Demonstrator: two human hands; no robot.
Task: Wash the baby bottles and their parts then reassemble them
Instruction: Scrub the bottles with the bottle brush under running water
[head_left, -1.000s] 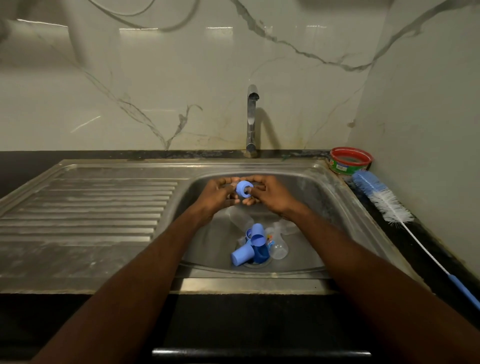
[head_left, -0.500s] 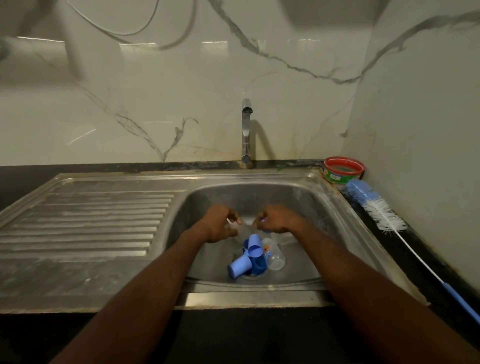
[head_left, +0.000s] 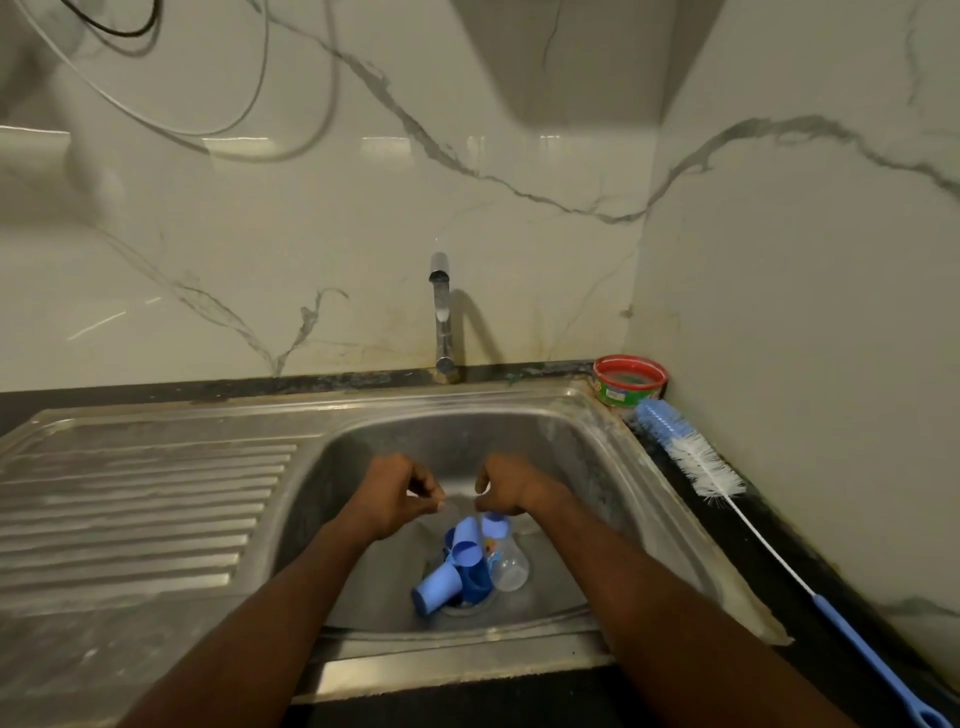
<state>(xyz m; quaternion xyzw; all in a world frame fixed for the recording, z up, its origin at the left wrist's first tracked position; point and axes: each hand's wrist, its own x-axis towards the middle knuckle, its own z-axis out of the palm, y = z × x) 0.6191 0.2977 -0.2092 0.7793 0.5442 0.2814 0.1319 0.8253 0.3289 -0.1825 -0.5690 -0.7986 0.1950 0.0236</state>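
Both hands hover inside the steel sink (head_left: 582, 457), left hand (head_left: 395, 493) and right hand (head_left: 506, 488) with fingers curled, perhaps pinching something clear between them; I cannot tell. Near the drain, a translucent bottle (head_left: 506, 564) lies base toward the front rim among smooth blue caps (head_left: 439, 590).

I see a steel sink (head_left: 613, 457) set in the dark desk (head_left: 769, 540); blue caps (head_left: 439, 590) and a clear bottle (head_left: 510, 564) lie at its drain. On the desk's right: a red-rimmed tub (head_left: 630, 380) and a bottle brush (head_left: 691, 457).
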